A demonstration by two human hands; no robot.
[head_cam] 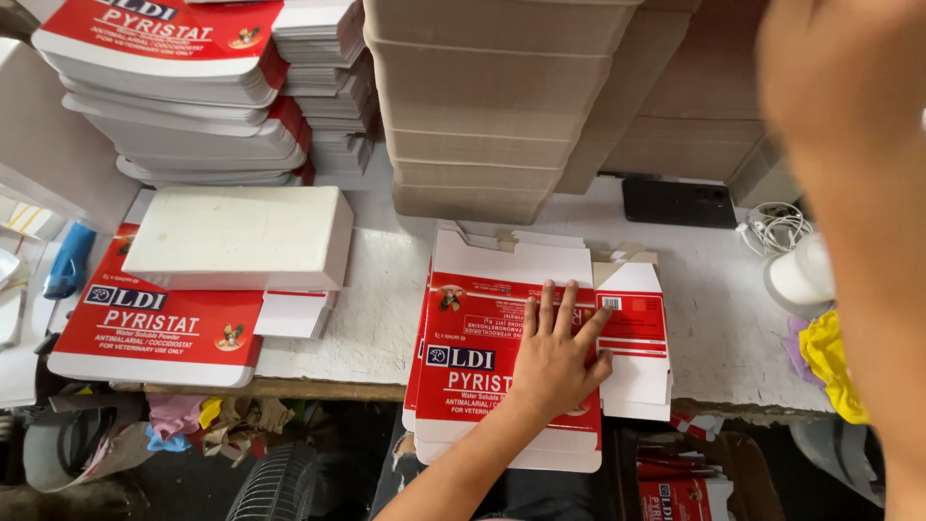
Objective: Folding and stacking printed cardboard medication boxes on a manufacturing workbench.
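My left hand [555, 362] lies flat, fingers spread, on top of a stack of flattened red-and-white cartons [473, 386] that overhangs the front edge of the white table [376, 318]. Just right of my fingers, another flattened carton [637, 333] sticks out from under the stack. My right hand [839, 87] is raised close to the camera at the upper right. It is a blur, and I cannot see whether it holds anything.
A white block of stacked sheets [231, 236] rests on more red cartons [154, 333] at the left. Tall carton piles [174, 87] and brown cardboard stacks [473, 125] stand behind. A black phone [678, 203], white earphones [772, 227] and a yellow cloth [830, 362] lie at the right.
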